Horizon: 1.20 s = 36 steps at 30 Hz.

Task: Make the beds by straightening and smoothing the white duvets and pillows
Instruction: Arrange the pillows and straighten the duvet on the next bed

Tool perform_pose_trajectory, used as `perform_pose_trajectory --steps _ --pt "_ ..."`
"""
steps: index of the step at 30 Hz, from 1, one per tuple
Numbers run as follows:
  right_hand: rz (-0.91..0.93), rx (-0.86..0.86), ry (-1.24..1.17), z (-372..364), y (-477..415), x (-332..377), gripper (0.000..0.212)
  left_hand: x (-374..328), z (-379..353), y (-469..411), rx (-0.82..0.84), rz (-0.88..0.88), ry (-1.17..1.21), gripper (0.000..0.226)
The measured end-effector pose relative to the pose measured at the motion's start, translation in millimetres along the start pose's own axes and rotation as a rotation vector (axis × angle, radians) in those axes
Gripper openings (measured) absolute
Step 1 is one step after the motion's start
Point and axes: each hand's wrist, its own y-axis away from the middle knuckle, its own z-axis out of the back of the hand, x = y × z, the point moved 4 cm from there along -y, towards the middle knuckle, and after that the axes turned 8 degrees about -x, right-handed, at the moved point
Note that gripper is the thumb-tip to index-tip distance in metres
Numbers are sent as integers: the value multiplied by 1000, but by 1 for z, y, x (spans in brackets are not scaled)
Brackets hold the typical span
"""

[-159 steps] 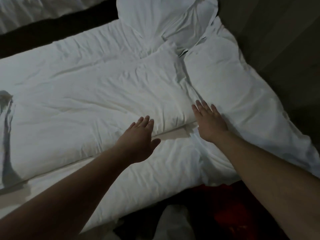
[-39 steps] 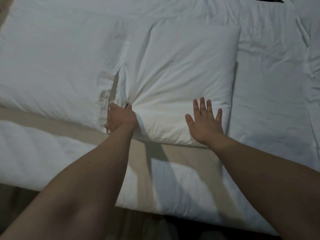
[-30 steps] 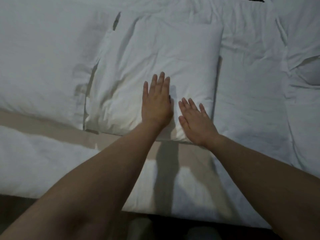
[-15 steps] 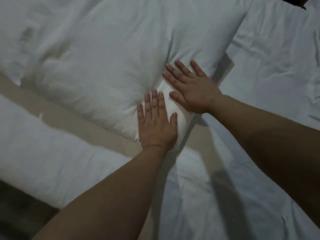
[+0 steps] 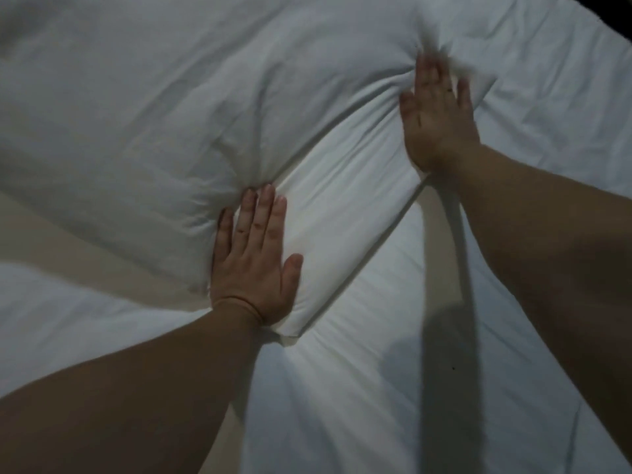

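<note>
Pillow: We see a plump white fabric pillow (image 5: 191, 107) lying across the upper half of the frame. Its lower right end is pressed flat and creased between our two hands.
Left hand: Our left hand (image 5: 254, 261) lies palm down on the pillow's near edge, at the centre of the frame. Its grip is spread flat, fingers straight and close together, thumb out to the right, pinching nothing.
Right hand: Our right hand (image 5: 436, 121) presses on the pillow's far end at the upper right. Its grip is also flat with straight fingers. The fingertips are blurred, and the cloth puckers around them.
Duvet: A white duvet (image 5: 359, 388) fills the lower right, touching the pillow's flattened end. Wrinkled white bedding carries on to the right of the right hand.
Around: A beige strip of the bed's surface (image 5: 61, 234) shows at the left, between the pillow and the white cover below it. We cannot tell what the dark corner (image 5: 612, 12) at the upper right is.
In the way: Our forearms hide the lower left and the right edge. A dark arm shadow (image 5: 448, 336) falls across the duvet.
</note>
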Motion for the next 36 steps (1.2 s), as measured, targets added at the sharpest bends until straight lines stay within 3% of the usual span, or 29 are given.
perform_pose_trajectory --steps 7,15,23,30,36 --pt "-172 -22 -74 -18 -30 -31 67 -2 -7 -3 -19 -6 -5 81" --pt "-235 -15 -75 -9 -27 -29 66 -1 -7 -1 -48 -10 6 81" --pt "-105 -127 -212 6 75 83 69 -2 -1 6 -4 23 20 81" --pt "-29 5 -86 -3 167 158 70 -5 37 10 71 79 56 73" --pt "-133 106 -25 12 175 196 69 91 84 -75 106 171 -70 71"
